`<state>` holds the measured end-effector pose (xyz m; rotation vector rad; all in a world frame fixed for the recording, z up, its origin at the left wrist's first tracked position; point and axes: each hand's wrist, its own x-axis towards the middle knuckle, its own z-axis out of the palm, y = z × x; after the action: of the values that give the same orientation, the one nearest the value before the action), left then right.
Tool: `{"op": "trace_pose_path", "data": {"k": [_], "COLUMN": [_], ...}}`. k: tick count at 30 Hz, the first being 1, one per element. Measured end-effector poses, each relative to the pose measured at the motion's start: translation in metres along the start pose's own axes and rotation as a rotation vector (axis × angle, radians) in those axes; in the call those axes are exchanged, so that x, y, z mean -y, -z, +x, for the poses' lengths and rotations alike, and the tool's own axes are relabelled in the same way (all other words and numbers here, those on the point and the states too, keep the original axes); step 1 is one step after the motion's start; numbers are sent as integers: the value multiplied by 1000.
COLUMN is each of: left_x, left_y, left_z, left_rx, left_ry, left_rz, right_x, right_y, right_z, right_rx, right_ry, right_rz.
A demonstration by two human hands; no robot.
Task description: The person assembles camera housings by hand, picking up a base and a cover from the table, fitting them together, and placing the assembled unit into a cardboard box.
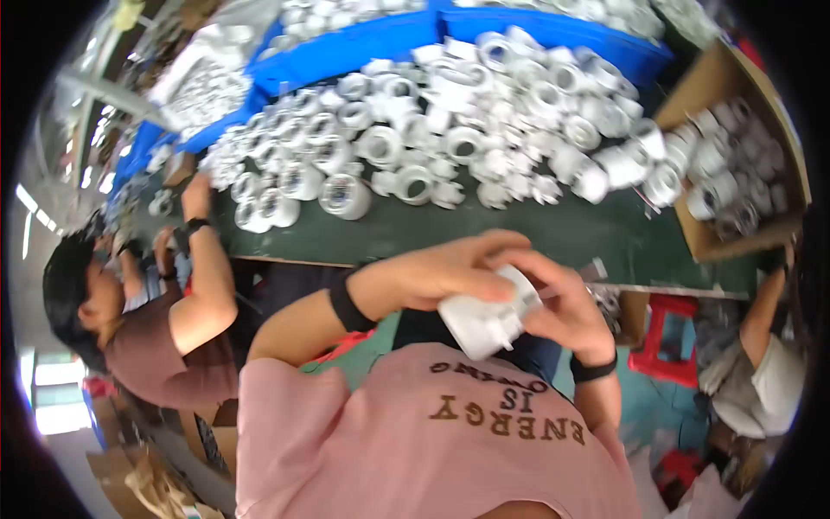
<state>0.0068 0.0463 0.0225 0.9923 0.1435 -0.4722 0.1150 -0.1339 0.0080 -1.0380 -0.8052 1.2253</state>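
Note:
In front of my chest I hold a white plastic housing (474, 322), round and cup-like, tilted, with small tabs along its lower right side. My left hand (454, 270) grips it from above and the left, its thumb lying over the top. My right hand (558, 298) has its fingers curled around the right end, at a white ring-like part (516, 281). Whether that ring is a separate piece, I cannot tell. Beyond my hands, a large heap of white plastic rings and round housings (415, 184) covers the far part of the dark green table (389, 238).
Blue bins (354, 50) of white parts line the table's back. At the right, a cardboard box (735, 246) holds more housings. A co-worker (143, 346) works at the left; another person (761, 372) is at the right. A red stool (664, 342) stands below the table's right side.

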Motion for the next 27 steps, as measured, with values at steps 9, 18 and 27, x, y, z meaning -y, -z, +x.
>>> {"op": "trace_pose_path", "data": {"k": [9, 18, 27], "left_x": [27, 20, 7], "left_y": [-6, 31, 37], "left_z": [-26, -7, 26], "left_rx": [-148, -511, -553], "left_ry": [210, -447, -502], "left_rz": [-255, 546, 597], "right_x": [-24, -14, -10], "right_y": [-2, 28, 34], "right_z": [-11, 37, 23], "right_rx": [146, -161, -276], "right_ry": [-149, -159, -196], "right_rz": [298, -363, -221]}}
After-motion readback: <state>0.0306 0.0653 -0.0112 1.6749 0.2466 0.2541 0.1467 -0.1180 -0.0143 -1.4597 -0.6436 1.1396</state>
